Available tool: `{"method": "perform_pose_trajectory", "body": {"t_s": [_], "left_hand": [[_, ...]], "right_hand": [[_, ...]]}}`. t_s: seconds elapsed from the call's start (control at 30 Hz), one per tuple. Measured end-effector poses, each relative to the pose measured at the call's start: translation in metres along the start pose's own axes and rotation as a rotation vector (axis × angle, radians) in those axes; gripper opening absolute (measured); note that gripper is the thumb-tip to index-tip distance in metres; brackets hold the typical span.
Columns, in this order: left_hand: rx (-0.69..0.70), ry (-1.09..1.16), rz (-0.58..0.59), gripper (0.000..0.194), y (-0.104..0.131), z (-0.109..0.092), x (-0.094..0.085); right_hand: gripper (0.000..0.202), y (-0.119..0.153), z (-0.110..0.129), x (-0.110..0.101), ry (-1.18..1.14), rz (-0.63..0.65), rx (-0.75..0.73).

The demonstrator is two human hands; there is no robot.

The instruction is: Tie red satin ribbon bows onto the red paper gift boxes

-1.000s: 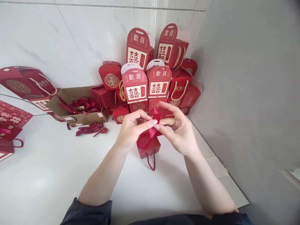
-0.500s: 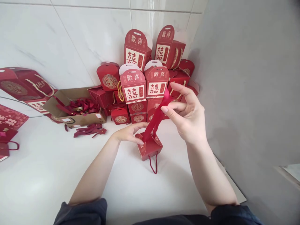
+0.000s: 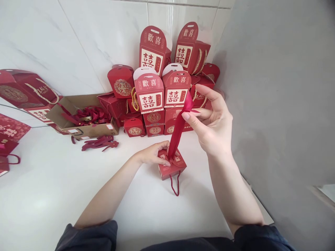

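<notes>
While the left hand (image 3: 149,155) is steadying the box (image 3: 170,172) on the worktop (image 3: 141,205), the right hand (image 3: 216,127) is holding the ribbon (image 3: 178,132) up above it. From where I am standing, both hands are occupied. The right is pinching the ribbon's upper part between thumb and fingers, its forefinger standing raised. The left is grasping the box by its top, the thumb lying close to the ribbon's foot and the fingers curving toward the far side; how hard it is pressing, I cannot tell.

The box is sitting between the two forearms, well apart from the carton (image 3: 95,131), with its cord handle (image 3: 178,188) hanging on the near side. The ribbon is rising from the closed top, leaning to the right. Whether it is passing through the top or being fixed there, I cannot tell.

In my judgement, the step in hand is straightening the ribbon against the anchored box. The next move appears to be calling for a steady left hand and an untwisted ribbon; a slack hold would be risking a tipped box.

Behind, stacked boxes (image 3: 150,91) are standing against the wall (image 3: 112,35), and more ribbons (image 3: 91,116) are lying in the carton.
</notes>
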State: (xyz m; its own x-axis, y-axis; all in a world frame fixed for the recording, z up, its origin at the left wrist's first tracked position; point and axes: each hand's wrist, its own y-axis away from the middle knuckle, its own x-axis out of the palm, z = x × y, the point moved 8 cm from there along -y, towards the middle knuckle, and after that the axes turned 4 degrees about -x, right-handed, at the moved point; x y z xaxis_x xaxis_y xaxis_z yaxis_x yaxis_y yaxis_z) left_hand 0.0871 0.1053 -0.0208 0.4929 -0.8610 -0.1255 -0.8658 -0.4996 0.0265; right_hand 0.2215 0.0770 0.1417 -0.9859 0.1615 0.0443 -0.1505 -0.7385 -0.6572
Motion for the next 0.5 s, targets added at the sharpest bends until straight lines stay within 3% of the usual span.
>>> {"method": "perform_pose_trajectory", "body": {"t_s": [0.1, 0.3, 0.5], "left_hand": [[0.005, 0.066, 0.028, 0.052, 0.0003, 0.0014, 0.0018], [-0.008, 0.088, -0.019, 0.058, -0.0015, 0.0053, -0.0025], [0.012, -0.098, -0.035, 0.034, -0.0027, 0.0023, -0.0053]], "right_hand": [[0.053, -0.0004, 0.0, 0.0, -0.003, 0.004, 0.004], [0.053, 0.0004, 0.001, 0.0012, -0.009, 0.019, 0.018], [0.055, 0.0006, -0.0023, 0.0003, -0.018, 0.023, 0.025]]}}
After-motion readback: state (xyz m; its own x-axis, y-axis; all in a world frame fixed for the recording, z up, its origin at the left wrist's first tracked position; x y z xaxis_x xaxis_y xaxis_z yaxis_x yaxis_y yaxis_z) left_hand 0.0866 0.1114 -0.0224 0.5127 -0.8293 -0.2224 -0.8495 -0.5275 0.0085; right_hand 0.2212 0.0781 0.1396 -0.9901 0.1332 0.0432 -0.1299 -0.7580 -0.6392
